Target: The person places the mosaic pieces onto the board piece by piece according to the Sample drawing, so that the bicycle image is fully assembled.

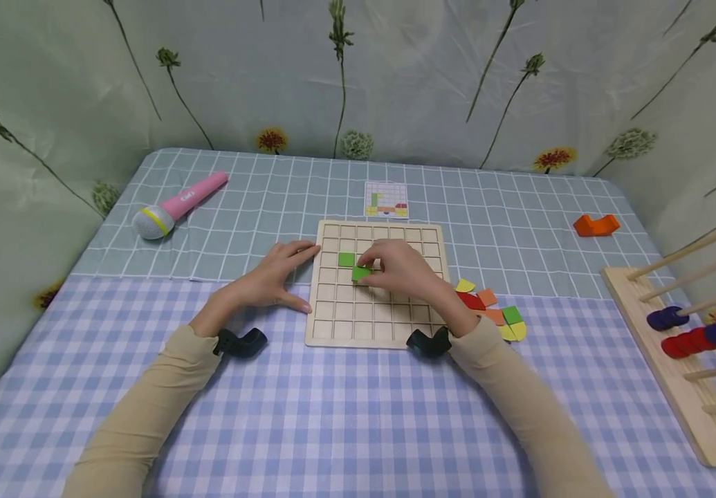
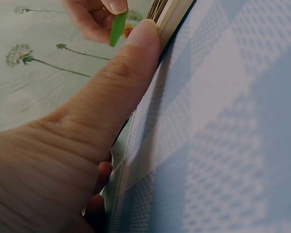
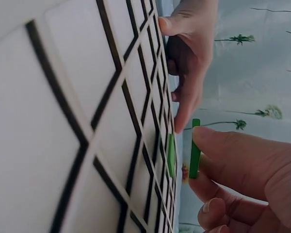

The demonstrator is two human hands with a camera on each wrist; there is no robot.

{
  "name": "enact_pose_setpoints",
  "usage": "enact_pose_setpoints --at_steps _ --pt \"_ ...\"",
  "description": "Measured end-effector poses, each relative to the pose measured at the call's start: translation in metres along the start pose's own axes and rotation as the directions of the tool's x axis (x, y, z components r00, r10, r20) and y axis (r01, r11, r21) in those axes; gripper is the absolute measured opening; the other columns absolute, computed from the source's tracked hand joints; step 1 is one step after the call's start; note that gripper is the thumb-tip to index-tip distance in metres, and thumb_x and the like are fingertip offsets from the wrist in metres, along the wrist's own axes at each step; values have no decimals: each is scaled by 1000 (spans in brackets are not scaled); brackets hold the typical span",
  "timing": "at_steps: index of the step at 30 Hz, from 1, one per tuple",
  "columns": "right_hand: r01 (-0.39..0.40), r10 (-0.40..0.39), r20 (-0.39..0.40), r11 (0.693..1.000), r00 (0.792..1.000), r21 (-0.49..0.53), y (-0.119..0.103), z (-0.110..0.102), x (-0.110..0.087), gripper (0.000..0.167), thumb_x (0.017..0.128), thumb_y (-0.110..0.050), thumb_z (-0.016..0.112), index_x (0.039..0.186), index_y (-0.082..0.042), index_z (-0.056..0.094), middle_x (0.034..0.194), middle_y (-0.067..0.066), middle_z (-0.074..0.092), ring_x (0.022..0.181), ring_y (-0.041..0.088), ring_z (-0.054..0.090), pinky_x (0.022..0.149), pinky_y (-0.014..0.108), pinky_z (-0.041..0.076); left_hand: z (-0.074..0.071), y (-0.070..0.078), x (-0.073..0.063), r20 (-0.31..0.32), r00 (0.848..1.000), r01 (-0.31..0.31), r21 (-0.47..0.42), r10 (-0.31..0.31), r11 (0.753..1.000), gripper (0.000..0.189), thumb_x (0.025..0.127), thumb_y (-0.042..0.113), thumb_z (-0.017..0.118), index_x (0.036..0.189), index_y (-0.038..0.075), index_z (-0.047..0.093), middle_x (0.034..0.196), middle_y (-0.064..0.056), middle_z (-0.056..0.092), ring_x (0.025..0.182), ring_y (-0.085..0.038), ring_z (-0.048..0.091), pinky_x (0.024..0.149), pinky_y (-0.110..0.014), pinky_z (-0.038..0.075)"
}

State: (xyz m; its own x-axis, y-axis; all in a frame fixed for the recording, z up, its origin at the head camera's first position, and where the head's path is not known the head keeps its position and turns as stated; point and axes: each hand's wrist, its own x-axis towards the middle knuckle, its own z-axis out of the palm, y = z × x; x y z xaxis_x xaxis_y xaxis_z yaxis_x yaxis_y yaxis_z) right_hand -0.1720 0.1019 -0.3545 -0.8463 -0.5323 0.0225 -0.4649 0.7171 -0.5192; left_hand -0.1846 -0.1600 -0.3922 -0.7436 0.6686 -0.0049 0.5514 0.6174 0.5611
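Observation:
A wooden grid board [image 1: 345, 333] lies flat on the cloth. My left hand [image 1: 270, 278] rests at its left edge, thumb and fingers spread, fingertips touching the rim. Between thumb and fingers, my right hand [image 1: 404, 268] pinches a green square tile [image 3: 195, 150], held just above the board's upper middle. A second green tile [image 1: 346, 259] sits in a grid cell to the left of it. In the right wrist view, the pinched tile stands apart from the board surface. Part of the grid is hidden under the right hand and forearm.
Loose red, orange, yellow and green pieces [image 1: 487, 297] lie right of the board, partly behind the right forearm. A patterned card [image 1: 386, 200] lies beyond the board. A pink microphone [image 1: 186, 200] is back left, an orange block [image 1: 596, 225] back right. A wooden bead rack [image 1: 656, 366] stands at right.

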Motion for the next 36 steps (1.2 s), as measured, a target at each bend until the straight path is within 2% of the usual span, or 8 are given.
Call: enact_pose_setpoints --at_steps 7,13,23,29,36 --pt "-38 39 53 999 998 -31 -8 9 13 24 79 -22 74 100 -10 74 95 3 72 86 15 60 78 30 47 0 -4 -3 -6 1000 6 1 -6 1000 105 65 36 84 147 3 27 151 -19 27 132 -36 25 106 -53 24" --pt "-32 36 62 998 997 -61 -11 15 17 24 78 -23 75 98 -10 74 94 2 71 88 15 60 78 30 48 0 -7 -3 -12 1000 -16 5 16 1000 105 65 37 84 147 3 28 150 -19 28 133 -37 25 105 -54 24" --pt "-14 19 46 995 999 -97 -11 18 20 23 80 -25 74 98 -12 73 95 1 70 87 15 62 76 30 49 2 -6 -3 -17 1000 -23 2 23 1000 104 65 35 85 147 3 29 150 -20 29 132 -37 26 104 -53 24" --pt "-24 25 9 996 1000 -87 -10 18 19 22 78 -24 76 96 -11 73 91 2 69 86 15 62 75 30 49 2 -3 0 -27 998 -52 -2 52 999 104 64 34 85 146 2 29 149 -20 29 133 -37 25 105 -53 23" --pt "-8 9 5 998 1000 -66 -12 18 18 23 78 -23 75 96 -9 74 93 3 70 86 16 63 76 30 49 1 -3 0 -12 1000 -26 0 26 1000 106 64 34 85 147 3 28 150 -19 28 135 -37 24 107 -54 22"
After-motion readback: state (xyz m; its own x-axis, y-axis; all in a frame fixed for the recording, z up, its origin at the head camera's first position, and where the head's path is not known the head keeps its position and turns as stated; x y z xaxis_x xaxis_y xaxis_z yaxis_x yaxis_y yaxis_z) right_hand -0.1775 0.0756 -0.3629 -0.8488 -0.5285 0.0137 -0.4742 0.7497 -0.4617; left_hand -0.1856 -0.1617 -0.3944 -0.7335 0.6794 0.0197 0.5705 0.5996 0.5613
